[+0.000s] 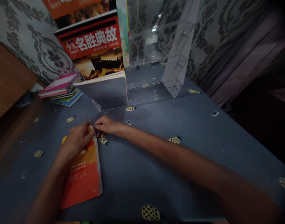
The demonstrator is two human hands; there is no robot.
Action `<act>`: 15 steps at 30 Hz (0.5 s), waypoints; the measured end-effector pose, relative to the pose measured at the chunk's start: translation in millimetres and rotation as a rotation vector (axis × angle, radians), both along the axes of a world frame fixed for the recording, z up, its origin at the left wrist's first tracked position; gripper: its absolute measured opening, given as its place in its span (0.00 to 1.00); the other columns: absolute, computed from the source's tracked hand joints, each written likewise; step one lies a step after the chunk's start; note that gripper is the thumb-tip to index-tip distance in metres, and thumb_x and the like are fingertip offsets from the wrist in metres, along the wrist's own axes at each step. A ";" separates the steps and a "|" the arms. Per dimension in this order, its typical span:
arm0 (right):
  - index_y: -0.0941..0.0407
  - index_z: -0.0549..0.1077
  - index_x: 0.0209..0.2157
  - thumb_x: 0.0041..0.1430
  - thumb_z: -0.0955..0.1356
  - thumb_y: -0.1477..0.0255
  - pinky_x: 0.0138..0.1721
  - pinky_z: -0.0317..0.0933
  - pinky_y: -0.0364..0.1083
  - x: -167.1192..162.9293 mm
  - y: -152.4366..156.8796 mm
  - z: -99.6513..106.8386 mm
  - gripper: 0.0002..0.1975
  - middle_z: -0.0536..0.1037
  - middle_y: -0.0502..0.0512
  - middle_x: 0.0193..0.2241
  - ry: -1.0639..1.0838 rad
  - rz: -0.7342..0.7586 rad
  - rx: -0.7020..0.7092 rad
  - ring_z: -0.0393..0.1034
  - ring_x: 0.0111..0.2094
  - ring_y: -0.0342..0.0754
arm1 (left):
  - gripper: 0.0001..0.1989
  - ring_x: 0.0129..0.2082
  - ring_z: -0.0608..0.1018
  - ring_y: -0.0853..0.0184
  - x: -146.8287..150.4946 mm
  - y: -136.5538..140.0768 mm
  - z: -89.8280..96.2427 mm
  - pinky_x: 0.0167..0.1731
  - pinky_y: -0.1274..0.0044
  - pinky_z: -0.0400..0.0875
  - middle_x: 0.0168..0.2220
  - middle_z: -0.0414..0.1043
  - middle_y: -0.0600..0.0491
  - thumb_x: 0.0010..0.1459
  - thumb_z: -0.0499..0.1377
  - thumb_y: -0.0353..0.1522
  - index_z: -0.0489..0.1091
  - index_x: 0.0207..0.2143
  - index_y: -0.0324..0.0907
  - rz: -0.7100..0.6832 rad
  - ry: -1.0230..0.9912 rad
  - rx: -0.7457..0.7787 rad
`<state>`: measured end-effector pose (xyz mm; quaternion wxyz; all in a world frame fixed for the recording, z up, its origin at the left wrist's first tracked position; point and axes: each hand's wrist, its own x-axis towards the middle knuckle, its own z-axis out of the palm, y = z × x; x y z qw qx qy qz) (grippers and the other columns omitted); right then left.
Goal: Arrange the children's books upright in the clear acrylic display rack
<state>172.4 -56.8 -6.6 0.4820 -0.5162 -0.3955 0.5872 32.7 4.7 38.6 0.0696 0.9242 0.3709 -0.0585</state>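
An orange and red book (83, 180) with a yellow upper part lies on the table, its pale page edge facing right. My left hand (75, 139) rests over its upper part, fingers curled at the far edge and thumb against the top right corner. At that same corner, my right hand (106, 125) has its fingers closed in a pinch, almost touching the left thumb. Its fingertips are partly hidden. Beyond both hands stands a clear acrylic rack (173, 71) with several tiers.
In the rack's left side stand a red-titled book (93, 40) and, lower, a grey-backed book (105, 90). A stack of thin books (63, 88) sits left of it. The dark blue tablecloth (156, 177) has pineapple prints. Patterned curtain hangs behind; the table's edge runs along the right.
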 end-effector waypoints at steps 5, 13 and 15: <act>0.59 0.67 0.19 0.67 0.60 0.87 0.22 0.67 0.33 0.9 4.8 1.2 0.22 0.70 0.44 0.11 0.019 -0.009 -0.055 0.67 0.13 0.35 | 0.12 0.27 0.78 0.60 -2.3 0.5 -2.7 0.29 0.74 0.60 0.23 0.73 0.53 0.63 0.47 0.41 0.65 0.37 0.45 -0.039 0.016 0.043; 0.58 0.66 0.21 0.66 0.63 0.85 0.16 0.60 0.33 -5.0 6.5 5.6 0.19 0.69 0.43 0.10 -0.052 -0.067 -0.084 0.66 0.13 0.37 | 0.12 0.29 0.78 0.58 -2.9 -0.9 -3.2 0.29 0.73 0.60 0.25 0.73 0.52 0.63 0.49 0.40 0.66 0.39 0.43 -0.051 0.006 0.074; 0.57 0.66 0.20 0.65 0.64 0.84 0.15 0.58 0.34 -6.7 7.3 7.4 0.19 0.68 0.43 0.10 -0.082 -0.085 -0.096 0.65 0.12 0.37 | 0.12 0.29 0.78 0.58 -3.3 -0.4 -3.2 0.29 0.73 0.60 0.25 0.73 0.52 0.63 0.49 0.39 0.66 0.39 0.43 -0.066 -0.012 0.072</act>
